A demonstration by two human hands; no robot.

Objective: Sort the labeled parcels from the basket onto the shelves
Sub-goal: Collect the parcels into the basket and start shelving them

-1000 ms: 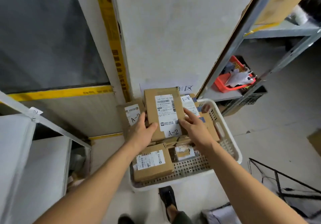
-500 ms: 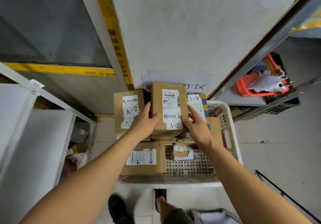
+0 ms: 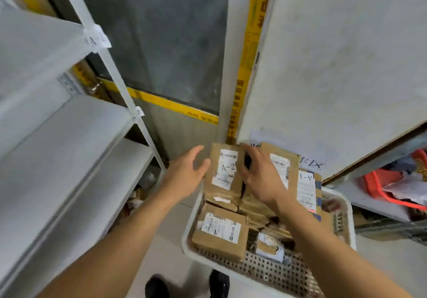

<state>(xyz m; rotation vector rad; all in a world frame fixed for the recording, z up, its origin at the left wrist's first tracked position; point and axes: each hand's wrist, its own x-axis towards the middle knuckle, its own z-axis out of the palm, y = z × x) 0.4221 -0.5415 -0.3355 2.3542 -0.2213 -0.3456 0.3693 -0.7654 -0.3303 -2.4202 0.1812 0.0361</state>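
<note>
Nearest, a flat brown cardboard parcel with a white barcode label [image 3: 219,233], lying in the front left corner of the white perforated plastic basket [image 3: 265,272]; beside it a small crumpled packet [image 3: 269,247] on the basket floor. Higher in the pile, a brown cardboard parcel labelled A-2 [image 3: 225,172], standing nearly upright at the basket's far left, its label facing the camera. Left hand [image 3: 184,175] just beside that parcel's left edge, fingers spread and relaxed, gripping nothing. Right hand [image 3: 261,177] laid across the gap between the A-2 parcel and a second upright brown parcel [image 3: 280,166]; fingers fairly straight, whether pinching an edge cannot be told. Further right, a parcel labelled A-1 [image 3: 306,189], upside down to the camera. Off to the left, grey metal shelves [image 3: 69,135] with small paper tags [image 3: 98,38] on the upright, boards bare as far as visible.

Judged from this: sorting barely begun, several parcels left in the basket, none seen shelved. Cartons look light, rigid, slightly dented, easy to lift two-handed.
</note>
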